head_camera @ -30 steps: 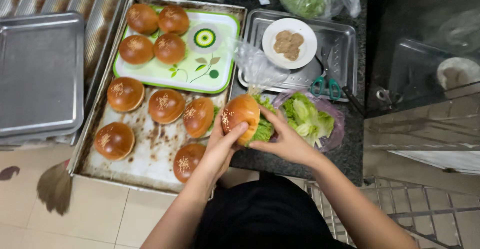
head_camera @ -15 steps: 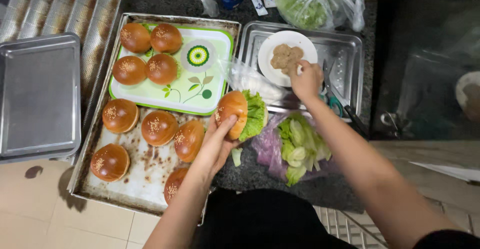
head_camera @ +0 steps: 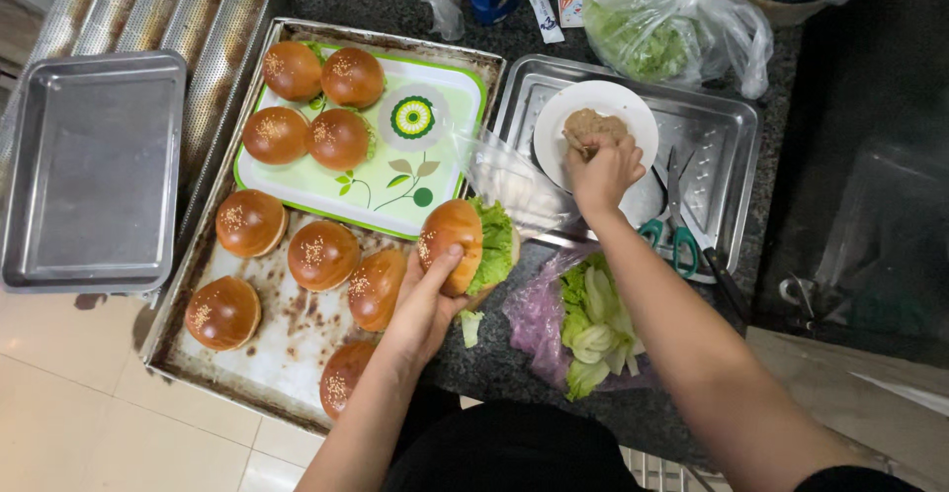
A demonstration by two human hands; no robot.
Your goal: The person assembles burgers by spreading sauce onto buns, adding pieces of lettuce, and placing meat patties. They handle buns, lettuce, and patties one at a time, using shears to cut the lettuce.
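My left hand [head_camera: 427, 299] grips a bun [head_camera: 453, 245] with lettuce [head_camera: 494, 243] tucked inside, held over the edge of the baking tray [head_camera: 277, 363]. My right hand [head_camera: 601, 171] closes its fingers on a brown patty [head_camera: 591, 126] on the white plate [head_camera: 633, 116] in the steel tray [head_camera: 727, 136]. Two small packets (one white, one orange-edged) [head_camera: 556, 7] lie at the counter's far edge, beside a clear bag of greens [head_camera: 657, 22].

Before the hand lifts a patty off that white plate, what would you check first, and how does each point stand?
1. Left hand grips the bun firmly: ok.
2. Lettuce already inside the bun: ok.
3. Right hand on a patty: ok.
4. Patty count on the white plate: cannot tell.
5. Scissors clear of the right hand: ok.
6. Bun open wide enough: cannot tell.
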